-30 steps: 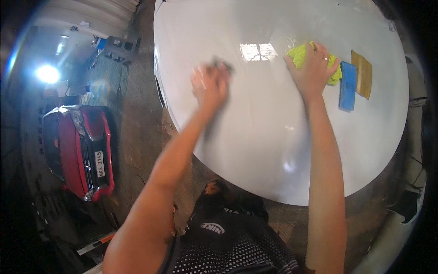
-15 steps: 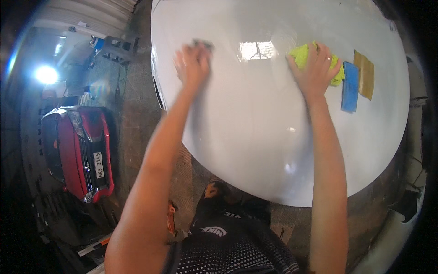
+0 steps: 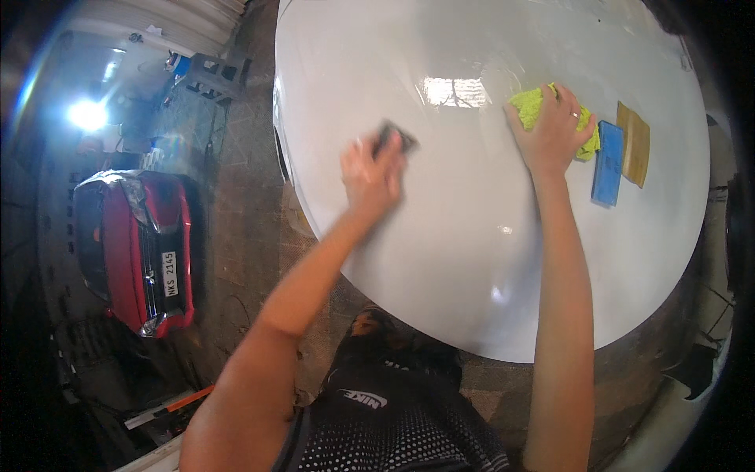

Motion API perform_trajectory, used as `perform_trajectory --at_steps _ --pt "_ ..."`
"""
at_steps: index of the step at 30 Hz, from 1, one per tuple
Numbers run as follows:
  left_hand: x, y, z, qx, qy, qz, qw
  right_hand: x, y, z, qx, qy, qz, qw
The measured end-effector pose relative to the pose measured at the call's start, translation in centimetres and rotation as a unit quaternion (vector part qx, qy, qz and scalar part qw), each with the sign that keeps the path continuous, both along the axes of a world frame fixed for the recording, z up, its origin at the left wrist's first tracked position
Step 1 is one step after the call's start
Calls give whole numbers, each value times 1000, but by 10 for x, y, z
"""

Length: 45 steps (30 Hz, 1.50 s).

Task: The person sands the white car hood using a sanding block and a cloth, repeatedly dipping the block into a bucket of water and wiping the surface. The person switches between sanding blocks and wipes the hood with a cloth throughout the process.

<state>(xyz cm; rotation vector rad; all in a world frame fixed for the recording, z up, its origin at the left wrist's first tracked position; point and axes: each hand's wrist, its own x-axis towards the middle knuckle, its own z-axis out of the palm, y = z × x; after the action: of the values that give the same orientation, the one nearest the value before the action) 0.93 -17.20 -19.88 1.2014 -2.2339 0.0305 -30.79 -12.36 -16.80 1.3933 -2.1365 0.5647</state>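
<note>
Filling most of my view is a broad, glossy white panel [image 3: 448,244], its rounded edge curving across just in front of my body. Beyond it to my left, a red car [image 3: 122,252] stands on the worn brown floor [image 3: 244,173], looking tipped on its side through the bent lens. My black top [image 3: 393,429], dotted with pale spots, shows at the lower edge.

My hands are well apart, both over the panel. My left hand [image 3: 370,179], a little blurred, has its fingers closed on a small pad toward the panel's left side. My right hand [image 3: 550,134] is spread over a crumpled cloth and grips it against the surface on the right.

Near the far wall at upper left is a grey plastic stand [image 3: 216,76]. That cloth [image 3: 527,106] is yellow-green and bulges out on both sides of my fingers. Just right of it lies a flat blue block [image 3: 607,165], with a curled tan sheet [image 3: 635,145] right beside the block. The dark pad [image 3: 405,140] pokes out past my left fingertips. Smallest is the ring [image 3: 576,116] on my right hand.
</note>
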Motion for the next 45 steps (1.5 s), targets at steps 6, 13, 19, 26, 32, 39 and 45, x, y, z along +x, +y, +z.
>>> perform_trajectory --at_steps 6,13,19,26,32,39,45 --pt "1 -121 48 27 22 156 987 16 -6 0 -25 13 31 999" --pt "4 -79 35 84 -32 106 990 5 -4 0 -37 31 24 999" --pt "-5 -64 17 -50 -35 99 993 5 -1 -1 -18 12 20 1000" --pt "11 -152 72 36 -15 148 988 19 -7 5 -38 17 37 998" --pt "-4 -30 9 86 -60 30 994 1 1 -1 -30 9 21 999" --pt "-7 -110 51 102 21 119 987 15 -3 -4 -48 25 41 998" --pt "9 -28 12 23 23 -79 996 -2 -2 -3 -51 41 19 998"
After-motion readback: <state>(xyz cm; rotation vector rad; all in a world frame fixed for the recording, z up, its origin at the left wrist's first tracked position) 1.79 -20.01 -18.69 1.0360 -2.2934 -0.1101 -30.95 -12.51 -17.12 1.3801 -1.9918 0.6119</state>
